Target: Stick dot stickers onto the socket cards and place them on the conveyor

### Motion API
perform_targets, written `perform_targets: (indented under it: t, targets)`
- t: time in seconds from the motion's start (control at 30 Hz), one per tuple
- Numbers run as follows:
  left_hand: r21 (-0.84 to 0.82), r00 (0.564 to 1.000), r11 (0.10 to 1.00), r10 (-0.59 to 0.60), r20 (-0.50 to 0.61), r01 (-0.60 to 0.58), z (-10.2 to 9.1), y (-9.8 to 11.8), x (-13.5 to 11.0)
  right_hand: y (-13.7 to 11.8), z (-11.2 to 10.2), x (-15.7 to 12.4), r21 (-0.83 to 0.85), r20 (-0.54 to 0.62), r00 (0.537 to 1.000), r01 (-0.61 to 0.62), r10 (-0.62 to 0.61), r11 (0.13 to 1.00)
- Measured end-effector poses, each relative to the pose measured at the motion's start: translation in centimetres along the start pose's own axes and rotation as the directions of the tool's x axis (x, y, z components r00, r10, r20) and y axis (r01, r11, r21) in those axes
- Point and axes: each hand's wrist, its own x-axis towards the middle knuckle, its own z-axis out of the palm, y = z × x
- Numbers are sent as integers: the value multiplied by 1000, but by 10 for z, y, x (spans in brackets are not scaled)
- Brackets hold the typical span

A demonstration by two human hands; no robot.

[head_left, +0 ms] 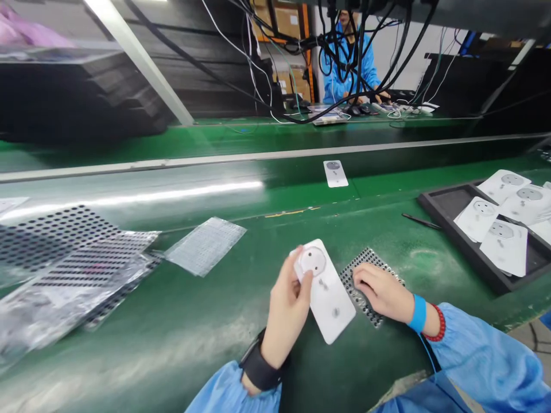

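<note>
Hands low in frame, blue sleeves on both arms. Left hand (284, 310) pinches a white socket plate (329, 298) - thumb and fingers grip the upper end, beside the round socket well. The plate is tilted and held just over the green bench top (193, 327), with its lower end toward the person. There's a black strap (260, 368) on the left wrist.

Right hand (382, 291) is just right of the plate, fingers curled down onto a black dotted sheet (365, 259) lying flat on the bench. Can't tell whether the fingertips are pinching anything off it. The plate's right edge overlaps the sheet. The right wrist has a blue band (417, 314) and a red bead bracelet (439, 324).

Further left are crumpled clear bags with a dot pattern (73, 269) and a loose clear film piece (205, 245). Further right, a thin black tool (422, 221) lies beside a black tray (447, 203) holding several more white plates (503, 246).

Beyond that, one white plate (336, 173) sits alone on the conveyor belt (172, 192). Far side - a co-worker in a blue coat (370, 66) behind hanging black cables (344, 34).
</note>
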Motion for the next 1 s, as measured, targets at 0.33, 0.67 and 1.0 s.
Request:
perform_targets:
  t: [0.33,0.67,1.0]
  targets:
    - [-115,980,990,-60,191,83,13,13,-26,-47,-21,34,112,-293,956,28,6,993]
    - [-40,969,999,-8,248,18,12,13,-37,-58,-10,33,6,-334,941,59,-54,998]
    - [-2,977,999,39,209,-40,7,12,-38,-54,-8,20,-175,-279,923,224,-267,959]
